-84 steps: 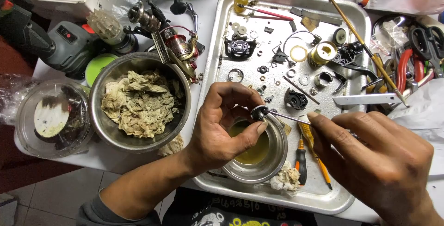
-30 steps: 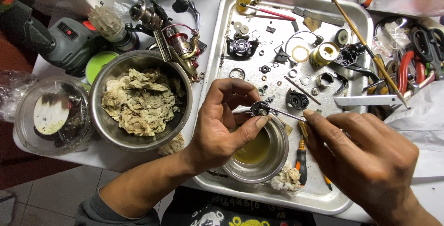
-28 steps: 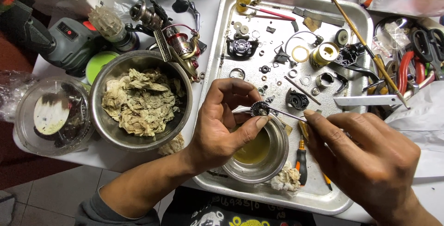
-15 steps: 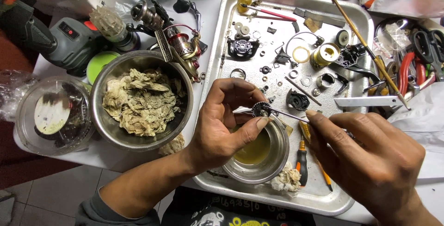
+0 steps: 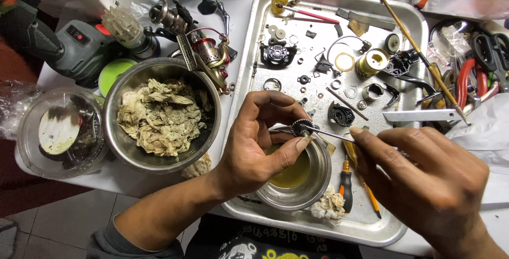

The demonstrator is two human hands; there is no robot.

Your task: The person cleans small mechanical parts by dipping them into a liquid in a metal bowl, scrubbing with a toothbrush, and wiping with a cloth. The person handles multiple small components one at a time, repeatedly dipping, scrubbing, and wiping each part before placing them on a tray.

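Steel shows everywhere: far left a clear lidded tub [image 5: 58, 132], then a bowl of stained rags [image 5: 161, 116] set beside the tray [image 5: 249, 52], likely kept near for wiping. Over the tray's near left part, the left hand [image 5: 260, 150] curls nearly closed, thumb and fingertips pinching a small dark gear [image 5: 303, 127] just above a little cup of yellowish liquid [image 5: 297, 174], seemingly so drips fall into it. To the right, the right hand [image 5: 429, 179] is closed round a thin metal pick [image 5: 331, 134], its tip touching the gear. Loose reel parts [image 5: 339, 63] lie spread farther back, apart, easy to see
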